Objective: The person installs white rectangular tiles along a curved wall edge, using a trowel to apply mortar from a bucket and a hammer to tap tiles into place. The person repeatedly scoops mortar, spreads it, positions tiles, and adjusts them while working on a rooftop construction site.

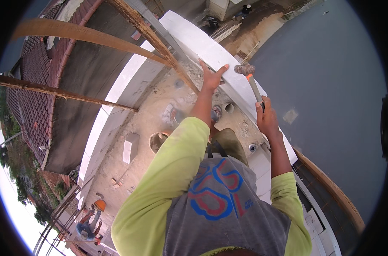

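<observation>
My right hand (267, 116) is closed round the grip of a hammer (254, 87). The hammer has a blocky, dirt-crusted head, an orange band below it and a grey shaft. Its head is over the outer edge of a low wall of white blocks (194, 36); whether it touches the block I cannot tell. To the left of it, my left hand (212, 78) lies at the inner edge of the same wall. Its thumb and fingers are spread, with nothing held in them.
Wooden poles (153, 36) slant across the wall on the left. Pipe ends (229, 108), a bucket (156, 143) and a loose white block (130, 147) are on the rough floor. A co-worker (88, 226) is at the lower left. A grey surface (330, 106) lies beyond the wall.
</observation>
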The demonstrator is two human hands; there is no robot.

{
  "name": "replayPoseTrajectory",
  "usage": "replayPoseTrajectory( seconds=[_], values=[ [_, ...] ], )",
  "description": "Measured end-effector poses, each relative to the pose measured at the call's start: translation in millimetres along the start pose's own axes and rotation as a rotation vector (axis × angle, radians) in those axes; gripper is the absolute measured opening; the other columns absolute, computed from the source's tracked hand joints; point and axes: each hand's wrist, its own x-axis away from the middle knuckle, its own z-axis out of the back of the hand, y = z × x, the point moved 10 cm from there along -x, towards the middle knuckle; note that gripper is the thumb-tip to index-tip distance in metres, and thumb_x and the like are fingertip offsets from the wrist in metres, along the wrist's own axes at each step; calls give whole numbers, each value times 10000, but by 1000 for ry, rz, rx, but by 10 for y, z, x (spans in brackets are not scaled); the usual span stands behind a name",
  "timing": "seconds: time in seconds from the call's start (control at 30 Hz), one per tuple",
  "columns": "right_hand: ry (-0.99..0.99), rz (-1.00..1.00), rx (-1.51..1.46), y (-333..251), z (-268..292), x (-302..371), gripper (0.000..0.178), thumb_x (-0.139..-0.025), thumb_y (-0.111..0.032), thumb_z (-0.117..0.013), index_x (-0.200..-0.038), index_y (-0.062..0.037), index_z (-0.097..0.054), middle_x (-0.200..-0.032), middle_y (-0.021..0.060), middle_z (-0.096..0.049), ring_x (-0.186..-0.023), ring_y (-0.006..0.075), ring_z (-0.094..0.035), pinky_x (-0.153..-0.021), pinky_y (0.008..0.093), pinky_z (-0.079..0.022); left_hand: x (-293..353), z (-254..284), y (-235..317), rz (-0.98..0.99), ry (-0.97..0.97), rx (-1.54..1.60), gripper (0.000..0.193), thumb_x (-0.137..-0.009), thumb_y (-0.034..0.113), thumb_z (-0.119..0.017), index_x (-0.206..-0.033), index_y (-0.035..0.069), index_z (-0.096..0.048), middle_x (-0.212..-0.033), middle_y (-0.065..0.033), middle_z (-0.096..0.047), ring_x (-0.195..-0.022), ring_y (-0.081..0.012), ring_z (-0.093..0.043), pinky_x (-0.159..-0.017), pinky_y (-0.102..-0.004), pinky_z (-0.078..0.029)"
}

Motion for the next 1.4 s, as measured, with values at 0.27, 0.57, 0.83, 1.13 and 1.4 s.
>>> replayPoseTrajectory(
  seconds=[0.27, 0.57, 0.83, 1.13, 1.4],
  values=[
    [153, 609, -89, -1761, 61, -1128, 524, -1161, -254, -516, -1675, -288, -417, -1457, 232, -674, -1193, 515, -689, -968, 561, -576, -4, 78, 34, -23, 39, -62, 1552, -847, 215, -953, -1679, 237, 357, -1613, -257, -469, -1306, -403, -649, -880, -616, -629],
    [-240, 285, 223, -1532, -656, -1783, 548, -1167, -280, -472, -1705, -287, -366, -1272, 264, -742, -1127, 538, -693, -931, 600, -544, -47, 122, 7, -59, 37, -89, 1548, -831, 226, -953, -1685, 194, 338, -1570, -253, -527, -1264, -364, -687, -766, -525, -663],
    [-77, 28, -106, -382, -164, -153, 364, -1162, -337, -540, -1410, -71, -546, -869, 228, -706, -840, 425, -718, -770, 504, -530, -68, 81, -19, -38, 1, 23, 1538, -847, 198, -962, -1692, 248, 322, -1624, -283, -440, -1325, -401, -641, -922, -622, -622],
    [-376, -838, -624, 1312, -739, 2491, 304, -1173, -426, -528, -1221, -125, -538, -697, -14, -474, -463, 99, -398, -419, 304, -362, 360, 174, 904, -672, 501, -822, 1106, -958, 482, -830, -1710, -47, -216, -1734, -340, -253, -1654, -487, -191, -1342, -584, -190],
    [442, -1217, -1497, 2362, -1572, 2541, 214, -1154, -371, -496, -1146, -160, -532, -746, -6, -477, -524, 119, -458, -474, 316, -410, -838, -541, 1642, -799, 249, -1711, 742, -1089, 725, -427, -1575, 196, -611, -1734, -263, -375, -1683, -501, -73, -1264, -802, -2]
  ],
)
